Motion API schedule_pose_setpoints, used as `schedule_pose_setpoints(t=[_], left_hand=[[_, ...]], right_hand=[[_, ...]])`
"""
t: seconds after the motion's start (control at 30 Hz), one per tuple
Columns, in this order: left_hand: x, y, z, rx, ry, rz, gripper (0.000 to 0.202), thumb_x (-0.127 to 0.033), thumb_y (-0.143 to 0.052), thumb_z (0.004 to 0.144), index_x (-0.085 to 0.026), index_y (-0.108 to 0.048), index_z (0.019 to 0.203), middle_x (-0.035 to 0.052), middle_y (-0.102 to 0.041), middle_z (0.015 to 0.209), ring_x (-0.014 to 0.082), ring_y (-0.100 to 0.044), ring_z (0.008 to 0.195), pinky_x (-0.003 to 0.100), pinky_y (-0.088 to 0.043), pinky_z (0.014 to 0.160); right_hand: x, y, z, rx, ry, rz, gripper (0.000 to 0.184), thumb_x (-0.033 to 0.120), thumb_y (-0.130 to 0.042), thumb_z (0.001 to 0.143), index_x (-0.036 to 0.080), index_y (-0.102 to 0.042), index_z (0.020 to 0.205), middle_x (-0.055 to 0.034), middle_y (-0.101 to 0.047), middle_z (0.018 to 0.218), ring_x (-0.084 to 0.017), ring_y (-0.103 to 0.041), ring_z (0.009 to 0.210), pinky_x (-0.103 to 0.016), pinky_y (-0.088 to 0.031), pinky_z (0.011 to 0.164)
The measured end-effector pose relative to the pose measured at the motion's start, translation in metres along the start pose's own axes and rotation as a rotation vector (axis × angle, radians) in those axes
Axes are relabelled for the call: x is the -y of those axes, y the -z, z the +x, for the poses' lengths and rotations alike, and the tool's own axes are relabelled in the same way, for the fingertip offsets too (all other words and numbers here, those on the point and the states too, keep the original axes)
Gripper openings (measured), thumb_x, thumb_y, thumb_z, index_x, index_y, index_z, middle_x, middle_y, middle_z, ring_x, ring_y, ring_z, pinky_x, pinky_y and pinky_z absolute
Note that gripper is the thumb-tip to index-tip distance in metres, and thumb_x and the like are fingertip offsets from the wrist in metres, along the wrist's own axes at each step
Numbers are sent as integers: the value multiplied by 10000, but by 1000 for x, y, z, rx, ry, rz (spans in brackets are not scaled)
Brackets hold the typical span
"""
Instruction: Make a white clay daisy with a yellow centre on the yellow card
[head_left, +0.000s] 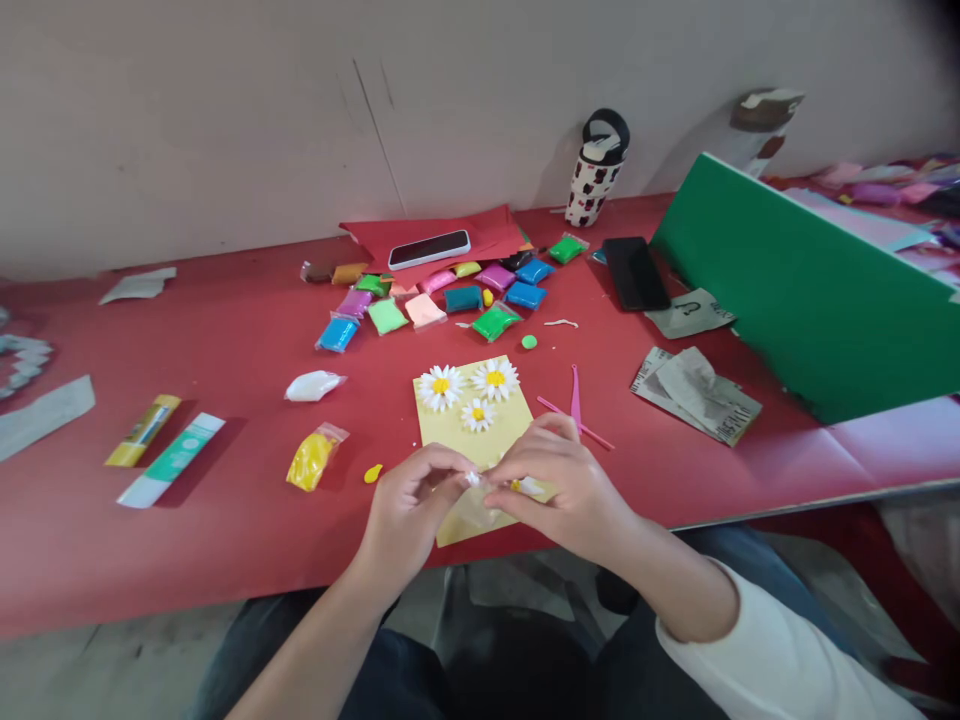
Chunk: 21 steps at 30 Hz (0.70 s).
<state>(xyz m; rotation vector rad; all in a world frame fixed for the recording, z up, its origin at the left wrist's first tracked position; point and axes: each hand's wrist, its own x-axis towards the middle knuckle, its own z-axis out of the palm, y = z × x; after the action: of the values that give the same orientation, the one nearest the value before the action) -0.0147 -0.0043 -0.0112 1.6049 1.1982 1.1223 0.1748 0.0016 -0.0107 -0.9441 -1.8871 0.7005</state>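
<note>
Both hands meet over the lower part of a yellow card (511,428). My left hand (411,500) pinches one side of a small clear plastic bag (477,508) with a bit of white clay at its top. My right hand (559,480) pinches the other side, fingers closed. White daisies with yellow centres, such as this clay flower (441,387), lie on the card's upper half. Another flower (531,487) is partly covered by my right hand. Left of the card are a yellow clay packet (312,460), a yellow clay lump (373,473) and a white clay packet (313,386).
Pink modelling tools (575,400) lie right of the card. Behind it are several coloured clay packets (461,298) and a white phone (429,249). A black phone (636,273), a tumbler (594,180) and a green board (802,290) stand or lie rightward; glue tubes (172,460) lie left.
</note>
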Motion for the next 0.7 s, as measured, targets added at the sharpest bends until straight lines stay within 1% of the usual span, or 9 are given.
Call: schedule_pose_setpoints(t=[0.07, 0.17, 0.3, 0.33, 0.4, 0.43, 0.53, 0.63, 0.7], left_hand=[[0, -1, -1, -4, -93, 78, 60, -204, -649, 834, -218, -659, 777, -1, -673, 732, 119, -636, 686, 216, -519, 628], [-3, -1, -2, -14, -200, 194, 74, -167, -641, 838, -222, -636, 788, -11, -652, 733, 112, -616, 682, 217, -506, 626], [-8, -2, -4, -68, -283, 392, 94, -133, -633, 827, -216, -613, 787, -20, -641, 718, 101, -585, 641, 209, -481, 594], [-9, -2, -4, -78, -304, 433, 97, -129, -634, 824, -215, -609, 785, -21, -642, 711, 101, -583, 633, 210, -478, 590], [-11, -3, -5, -83, -339, 485, 100, -128, -631, 822, -214, -606, 777, -22, -647, 702, 102, -585, 622, 212, -477, 588], [-11, -4, -5, -80, -353, 496, 99, -131, -630, 822, -214, -606, 773, -23, -650, 700, 103, -591, 620, 213, -479, 590], [-11, -3, -6, -72, -353, 496, 89, -155, -637, 824, -214, -605, 767, -25, -656, 698, 104, -603, 617, 210, -479, 584], [-11, -1, -7, -93, -322, 501, 93, -162, -639, 825, -215, -590, 767, -33, -650, 688, 100, -601, 615, 205, -473, 585], [-11, 1, -7, -116, -330, 526, 95, -153, -640, 819, -217, -586, 775, -38, -653, 695, 99, -603, 626, 209, -477, 613]], right_hand=[[-1, 0, -1, -18, -37, 41, 99, 364, -718, 833, 266, -703, 830, 50, -735, 743, -137, -645, 691, -365, -370, 804], [-2, -1, -1, -36, -59, 47, 96, 358, -686, 862, 266, -707, 847, 45, -729, 741, -134, -641, 686, -359, -382, 793], [-2, -2, -1, -161, 53, -66, 90, 329, -707, 850, 255, -713, 901, 27, -706, 731, -140, -646, 686, -369, -385, 791], [-1, -2, -1, -179, 85, -85, 83, 325, -710, 848, 259, -714, 897, 28, -704, 728, -138, -644, 677, -370, -385, 787], [0, -2, -1, -167, 121, -114, 34, 307, -707, 850, 275, -715, 861, 38, -708, 727, -130, -636, 658, -368, -379, 774], [0, -3, -1, -144, 129, -129, 24, 295, -700, 854, 282, -713, 840, 44, -711, 728, -126, -631, 652, -367, -375, 769], [1, -3, -2, -90, 131, -175, 76, 264, -668, 870, 272, -694, 799, 42, -714, 733, -125, -623, 657, -367, -367, 767], [2, -2, -2, -108, 127, -165, 99, 232, -639, 863, 252, -655, 767, 39, -693, 705, -129, -612, 644, -369, -371, 760], [3, -2, -1, -140, 114, -126, 100, 209, -632, 853, 244, -641, 760, 42, -665, 672, -128, -608, 630, -365, -377, 750]])
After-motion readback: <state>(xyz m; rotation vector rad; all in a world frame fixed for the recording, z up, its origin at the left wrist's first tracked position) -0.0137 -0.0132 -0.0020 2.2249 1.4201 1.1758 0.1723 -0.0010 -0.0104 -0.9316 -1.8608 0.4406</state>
